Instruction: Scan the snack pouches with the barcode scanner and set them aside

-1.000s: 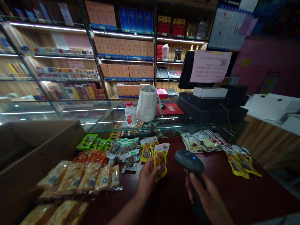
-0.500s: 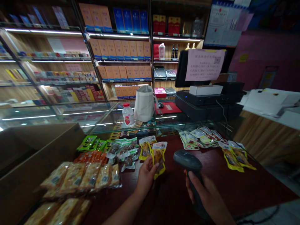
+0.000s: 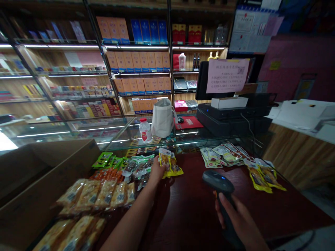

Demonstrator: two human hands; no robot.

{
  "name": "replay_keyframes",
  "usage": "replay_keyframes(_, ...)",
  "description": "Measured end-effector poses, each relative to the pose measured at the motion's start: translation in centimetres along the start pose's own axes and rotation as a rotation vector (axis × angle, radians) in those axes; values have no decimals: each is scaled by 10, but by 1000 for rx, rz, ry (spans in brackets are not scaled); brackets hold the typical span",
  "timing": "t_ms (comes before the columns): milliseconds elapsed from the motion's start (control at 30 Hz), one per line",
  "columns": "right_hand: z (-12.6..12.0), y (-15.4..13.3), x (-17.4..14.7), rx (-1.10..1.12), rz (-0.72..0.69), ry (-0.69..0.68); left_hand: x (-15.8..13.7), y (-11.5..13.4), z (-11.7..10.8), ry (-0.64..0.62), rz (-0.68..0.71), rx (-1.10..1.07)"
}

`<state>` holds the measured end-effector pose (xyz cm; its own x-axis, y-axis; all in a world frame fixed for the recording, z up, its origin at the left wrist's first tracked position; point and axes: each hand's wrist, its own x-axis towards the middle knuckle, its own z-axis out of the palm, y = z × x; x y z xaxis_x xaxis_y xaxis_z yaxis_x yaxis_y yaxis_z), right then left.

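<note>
My left hand point(image 3: 157, 171) is closed at the lower left edge of a yellow-edged snack packet point(image 3: 164, 159), a clear vacuum pack with brown food inside. A second packet of the same kind point(image 3: 175, 166) lies against its right side. In my right hand point(image 3: 237, 212) is a dark barcode scanner point(image 3: 218, 181), fingers wrapped round its handle and a blue light glowing on top. Its head points forward and left, above the dark red table point(image 3: 183, 205). Part of my left fingers is hidden behind the hand.
Wrapped pastries point(image 3: 96, 195), orange packets point(image 3: 108, 175), green packets point(image 3: 104, 160) and silvery packets point(image 3: 138, 165) lie left, beside a cardboard box point(image 3: 52, 170). White packets point(image 3: 222, 155) and yellow-edged packets point(image 3: 264, 174) lie right. Behind stand a bottle point(image 3: 145, 131), a white bag point(image 3: 162, 120) and a monitor point(image 3: 204, 82).
My left hand has moved forward and left. The packet it held up now lies back beside the other one. The scanner has shifted slightly right and down, and its blue light shows.
</note>
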<state>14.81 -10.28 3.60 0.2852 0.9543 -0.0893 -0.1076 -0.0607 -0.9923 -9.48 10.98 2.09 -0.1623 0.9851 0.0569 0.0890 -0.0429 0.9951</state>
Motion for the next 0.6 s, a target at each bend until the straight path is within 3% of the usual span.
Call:
replay_keyframes(200, -19, 4, 3, -9, 38, -72, -9, 6, 8, 101, 172, 373)
replay_keyframes(433, -38, 5, 7, -37, 8, -31, -24, 18, 17, 102, 306, 598)
replay_keyframes(533, -49, -4, 6, -16, -43, 80, -33, 23, 41, 23, 456, 629)
replay_keyframes(600, -60, -12, 6, -11, -86, 181, -43, 22, 69, -136, 535, 547)
